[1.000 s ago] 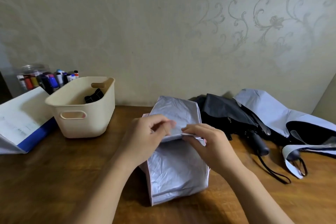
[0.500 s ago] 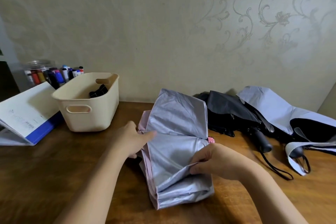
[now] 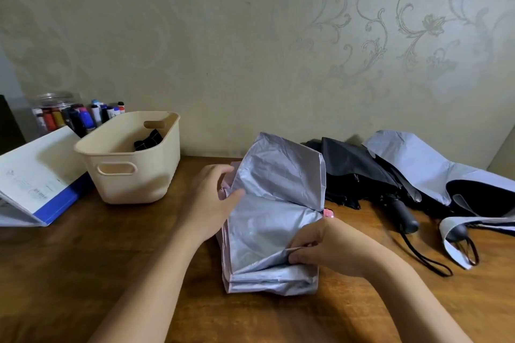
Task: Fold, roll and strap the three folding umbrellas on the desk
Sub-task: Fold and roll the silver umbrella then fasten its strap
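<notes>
Left hand (image 3: 211,200) grips the silver-grey fabric folding umbrella (image 3: 273,220) at its edge, right hand (image 3: 326,248) pinches a pleat; uneven pull would likely skew the folds.

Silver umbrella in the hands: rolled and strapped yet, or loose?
Loose, not rolled or strapped: the silver umbrella lies in flat pleats on the desk, right hand pinching a flap, left hand holding its edge.

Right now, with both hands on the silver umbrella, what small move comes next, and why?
Probably draw the flap pinched by the right hand across toward the left hand, which holds the silver umbrella at its left edge, and lay it flat. The panels lie loose and uneven, and nothing is rolled or strapped, so they likely need flattening first.
</notes>
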